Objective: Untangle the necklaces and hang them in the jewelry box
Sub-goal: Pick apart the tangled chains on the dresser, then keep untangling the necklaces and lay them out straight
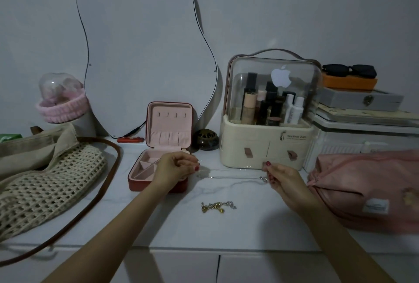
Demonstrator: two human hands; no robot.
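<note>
Stretching a thin silver chain (229, 177) over a white marbled countertop (181, 221), left hand (173, 169) and right hand (282, 177) pinch its ends right of the open pink velvet-lined jewelry box (162, 146). Gold beaded necklace (217, 206) lies right of the box, nearer the camera; grey wall behind.

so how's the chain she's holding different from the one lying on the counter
The silver chain is stretched out almost straight between the left hand and the right hand, lifted off the counter; the gold chain lies untouched in a short bunched heap. The silver chain looks thin and plain; the gold chain looks chunkier, with small gold beads or charms and a silvery end. Both are out of the open jewelry box, neither hung yet.
</note>
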